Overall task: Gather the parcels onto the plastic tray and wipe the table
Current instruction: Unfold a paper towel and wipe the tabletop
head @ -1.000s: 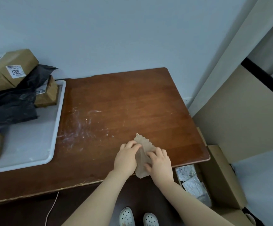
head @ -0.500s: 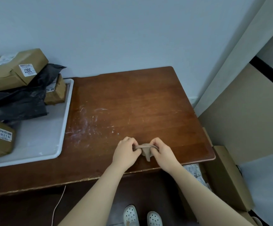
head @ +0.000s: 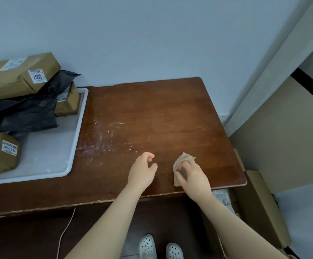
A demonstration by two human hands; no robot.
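Evidently the gathering part was finished: a long brown cardboard parcel (head: 21, 75), a black plastic mailer bag (head: 21, 113), a small brown cardboard parcel (head: 67, 102) and a squat brown labelled parcel (head: 0, 155) all lay on the white plastic tray (head: 77, 139) at the left end of the dark reddish-brown wooden bench (head: 152, 109), the long one propped on top of the bag. No parcel showed on the bare wood.

Wiping looked barely begun. The right hand (head: 194, 175) pressed a crumpled tan cloth (head: 181, 160) against the bench near its front right corner, its grip curled over the cloth with the fingers on top. The left hand (head: 142, 171) was just beside it, apart from the cloth, its grip loosely curled and holding nothing. Whitish smears (head: 99, 139) marked the wood between the tray's rim and the hands, clear of the cloth, so by my reckoning most of the surface was yet to be wiped, that patch first of all. An open cardboard carton (head: 260, 202) stood on the floor beside the bench's right end.
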